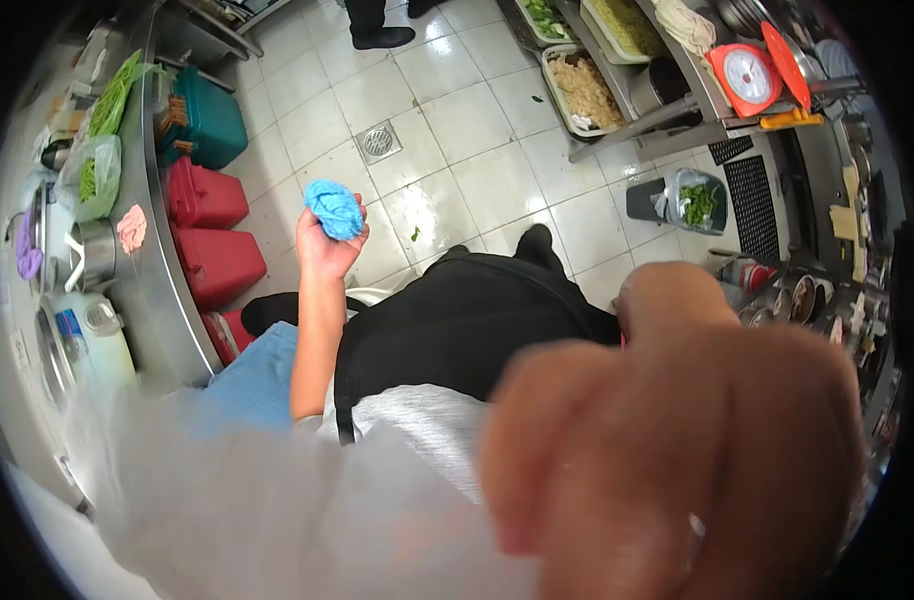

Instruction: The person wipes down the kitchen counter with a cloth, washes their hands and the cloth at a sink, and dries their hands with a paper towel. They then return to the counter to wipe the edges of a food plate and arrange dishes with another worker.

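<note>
Left hand: closed round a blue cloth, crumpled, held out over the floor, to the left of the black apron.

Right hand: large and blurred, close to the camera at lower right; appears curled; cannot tell whether it grips anything.

Pale sheet: lower left foreground, out of focus, material not readable.

Bench: steel, along the left side. Carries long greens; a clear bag, greens inside; a crumpled pink item; a metal pot, just beside the pink item; a purple item, towards the outer edge; a pale jug, nearer the wearer.

Teal bin: one, beneath the bench, at the far end.

Red bins: in a row after the teal bin, nearest one partly hidden.

Drain: round grate in a square plate, set in pale tiles, beyond the blue cloth and well apart from it.

Shoe: black, another person's, top of view, with a dark trouser leg.

Tray: white, upper right, filled with pale food.

Scale: red, round white dial, upper right.

Tub: dark, holding bagged leaves.

Mat: black, perforated, just right of the tub.
</note>
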`<state>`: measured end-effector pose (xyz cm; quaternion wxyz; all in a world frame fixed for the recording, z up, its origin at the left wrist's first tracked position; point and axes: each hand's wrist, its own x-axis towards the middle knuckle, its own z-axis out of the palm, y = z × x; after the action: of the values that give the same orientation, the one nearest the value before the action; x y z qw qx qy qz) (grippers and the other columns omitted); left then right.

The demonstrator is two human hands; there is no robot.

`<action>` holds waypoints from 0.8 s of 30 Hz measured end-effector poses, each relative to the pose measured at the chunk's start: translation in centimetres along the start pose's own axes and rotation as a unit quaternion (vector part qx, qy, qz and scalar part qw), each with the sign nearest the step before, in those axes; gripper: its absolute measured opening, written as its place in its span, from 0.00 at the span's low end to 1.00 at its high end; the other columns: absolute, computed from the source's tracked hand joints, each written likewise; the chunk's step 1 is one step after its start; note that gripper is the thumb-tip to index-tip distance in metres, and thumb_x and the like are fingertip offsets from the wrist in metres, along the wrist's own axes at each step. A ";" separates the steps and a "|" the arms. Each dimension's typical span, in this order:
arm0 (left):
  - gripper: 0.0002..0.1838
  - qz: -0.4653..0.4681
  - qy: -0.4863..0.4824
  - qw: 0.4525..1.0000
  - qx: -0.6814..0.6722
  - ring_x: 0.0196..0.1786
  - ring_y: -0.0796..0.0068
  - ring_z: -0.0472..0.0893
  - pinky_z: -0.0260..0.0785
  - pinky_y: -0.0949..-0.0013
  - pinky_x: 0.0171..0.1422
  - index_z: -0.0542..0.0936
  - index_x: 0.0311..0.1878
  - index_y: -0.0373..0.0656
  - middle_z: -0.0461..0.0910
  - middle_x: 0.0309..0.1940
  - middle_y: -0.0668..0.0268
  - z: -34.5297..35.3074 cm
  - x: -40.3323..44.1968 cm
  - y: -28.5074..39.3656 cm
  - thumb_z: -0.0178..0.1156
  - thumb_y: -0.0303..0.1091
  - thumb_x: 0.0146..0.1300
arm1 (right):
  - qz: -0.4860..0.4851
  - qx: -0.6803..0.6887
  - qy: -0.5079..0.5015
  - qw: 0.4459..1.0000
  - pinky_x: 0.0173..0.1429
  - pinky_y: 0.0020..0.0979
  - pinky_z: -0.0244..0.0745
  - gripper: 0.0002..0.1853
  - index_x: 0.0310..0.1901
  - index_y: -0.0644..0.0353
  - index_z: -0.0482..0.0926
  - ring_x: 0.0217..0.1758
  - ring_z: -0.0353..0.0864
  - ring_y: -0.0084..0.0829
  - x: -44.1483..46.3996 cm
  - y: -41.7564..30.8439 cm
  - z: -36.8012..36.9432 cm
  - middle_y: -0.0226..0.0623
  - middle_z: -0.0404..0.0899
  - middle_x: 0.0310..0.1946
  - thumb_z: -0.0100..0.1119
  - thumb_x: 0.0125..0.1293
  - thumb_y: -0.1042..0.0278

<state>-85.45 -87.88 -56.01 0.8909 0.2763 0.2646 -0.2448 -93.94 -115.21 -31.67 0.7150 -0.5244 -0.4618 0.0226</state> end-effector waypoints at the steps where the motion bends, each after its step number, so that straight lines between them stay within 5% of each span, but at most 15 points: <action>1: 0.18 -0.003 0.001 1.000 0.006 0.35 0.65 0.73 0.64 0.67 0.34 0.72 0.38 0.44 0.73 0.39 0.56 0.5 0.1 -0.7 0.41 0.45 0.54 | 0.003 0.000 0.001 1.000 0.41 0.22 0.69 0.09 0.40 0.67 0.72 0.37 0.73 0.21 -0.7 0.0 -0.3 0.33 0.75 0.34 0.44 0.59 0.74; 10: 0.16 0.008 0.005 0.999 0.047 0.35 0.66 0.74 0.63 0.66 0.34 0.73 0.37 0.45 0.74 0.38 0.58 6.5 2.7 -7.2 0.42 0.44 0.54 | 0.005 -0.045 0.077 0.996 0.42 0.22 0.69 0.10 0.41 0.67 0.71 0.37 0.74 0.21 -8.2 -5.8 -6.2 0.34 0.75 0.35 0.43 0.59 0.76; 15: 0.17 -0.020 0.096 0.989 0.109 0.36 0.66 0.73 0.63 0.67 0.37 0.71 0.39 0.42 0.74 0.36 0.60 13.4 4.5 -14.3 0.44 0.42 0.51 | 0.021 -0.099 0.220 0.970 0.42 0.22 0.70 0.11 0.42 0.67 0.71 0.38 0.74 0.22 -13.6 -11.0 -11.3 0.34 0.75 0.35 0.42 0.59 0.77; 18: 0.17 -0.168 0.074 0.968 -0.171 0.37 0.66 0.73 0.63 0.67 0.39 0.71 0.39 0.43 0.74 0.37 0.61 16.6 5.9 -16.6 0.45 0.42 0.50 | 0.063 -0.093 0.367 0.923 0.42 0.22 0.70 0.11 0.42 0.67 0.71 0.38 0.74 0.22 -16.6 -12.1 -14.3 0.35 0.75 0.35 0.42 0.59 0.77; 20: 0.17 -0.261 0.055 0.895 -0.358 0.38 0.66 0.73 0.63 0.66 0.39 0.71 0.40 0.43 0.74 0.37 0.61 18.3 6.9 -17.8 0.45 0.42 0.49 | 0.068 0.027 0.460 0.885 0.42 0.22 0.70 0.11 0.43 0.67 0.71 0.38 0.74 0.22 -19.8 -10.9 -16.7 0.35 0.75 0.35 0.42 0.59 0.78; 22: 0.17 -0.189 0.021 0.969 -0.159 0.38 0.66 0.73 0.63 0.66 0.40 0.71 0.40 0.45 0.74 0.37 0.62 18.3 7.5 -19.8 0.46 0.42 0.48 | 0.039 0.158 0.517 0.841 0.43 0.22 0.70 0.12 0.44 0.67 0.70 0.38 0.75 0.21 -23.3 -9.1 -19.3 0.35 0.75 0.37 0.43 0.60 0.76; 23: 0.17 -0.049 -0.011 0.988 0.147 0.38 0.66 0.73 0.63 0.65 0.40 0.71 0.40 0.46 0.74 0.37 0.62 17.8 7.5 -20.8 0.46 0.42 0.47 | 0.068 0.168 0.533 0.826 0.44 0.22 0.69 0.11 0.44 0.66 0.70 0.38 0.74 0.21 -25.3 -8.6 -20.5 0.34 0.75 0.37 0.43 0.60 0.76; 24: 0.17 -0.045 0.015 0.987 0.156 0.37 0.66 0.73 0.62 0.65 0.39 0.72 0.40 0.48 0.74 0.37 0.62 18.1 7.6 -21.5 0.46 0.42 0.47 | 0.093 0.126 0.562 0.812 0.44 0.22 0.69 0.11 0.44 0.66 0.71 0.38 0.74 0.21 -26.6 -8.4 -21.2 0.34 0.75 0.36 0.43 0.60 0.76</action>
<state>-86.24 -117.01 -55.65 0.8205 0.4038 0.2489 -0.3189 -98.48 -148.17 -42.64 0.9043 -0.3914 0.0779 -0.1519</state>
